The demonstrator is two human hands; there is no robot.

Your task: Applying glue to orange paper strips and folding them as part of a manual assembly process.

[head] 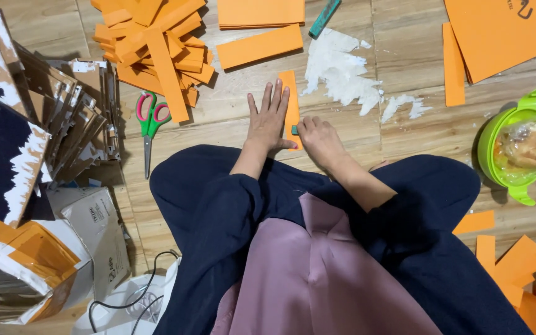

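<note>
Currently, the left hand (269,119) is pressing flat, fingers spread, on the orange strip (290,105) lying on the floor (231,124); the right hand (319,138) is pinching a small teal tool (294,129) at its lower edge. Firm, even pressure likely prevents slipping.

Far left: heap of orange card strips (156,43) | left: red-and-green scissors (151,124) on wooden floor (218,118) | far centre: torn white paper scraps (342,71); teal tool (324,17) | far right: orange sheets (504,31) | right: lidded green bowl (519,146) | near left: stacked cardboard (44,124)
</note>
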